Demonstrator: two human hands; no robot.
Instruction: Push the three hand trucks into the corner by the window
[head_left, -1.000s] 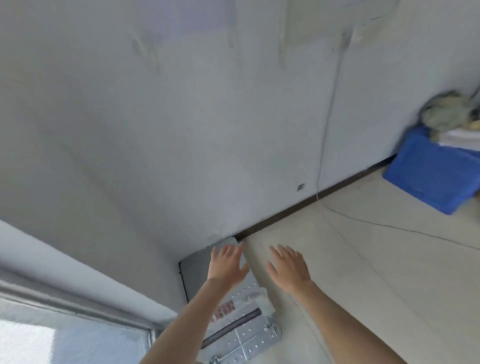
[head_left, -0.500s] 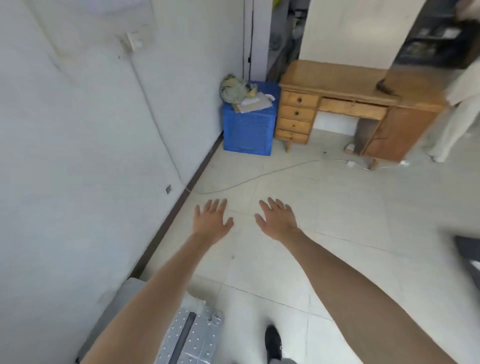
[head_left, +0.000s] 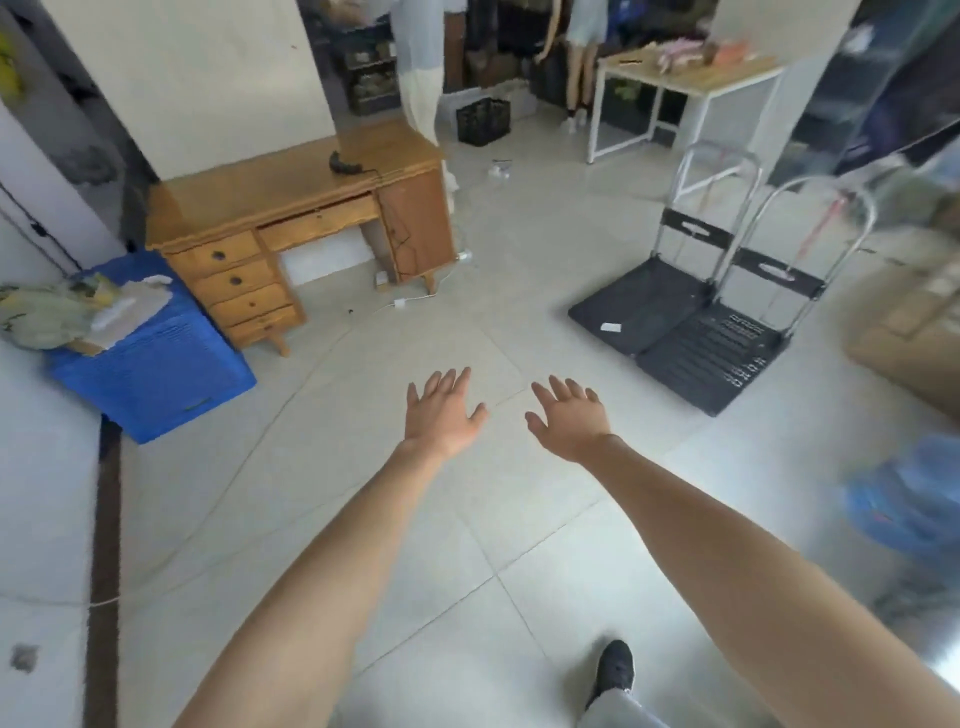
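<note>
Two black platform hand trucks stand side by side on the tiled floor at the right. The left hand truck (head_left: 641, 301) has a smooth deck with a white label; the right hand truck (head_left: 714, 351) has a slotted deck. Both have upright chrome handles at their far ends. My left hand (head_left: 441, 410) and my right hand (head_left: 569, 418) stretch out in front of me over bare floor, fingers spread, holding nothing. They are well short of both trucks. The silver hand truck seen earlier is out of view.
A wooden desk (head_left: 291, 213) stands against the far wall, with a blue crate (head_left: 156, 364) holding rags and papers at its left. A white cable runs across the floor. A cardboard box (head_left: 904, 332) and a blue bottle (head_left: 904, 509) sit at the right; another person stands far back.
My view has swung right, away from the wall corner and the silver hand truck, into the room. The two black hand trucks have come into sight. Both hands stayed open.
</note>
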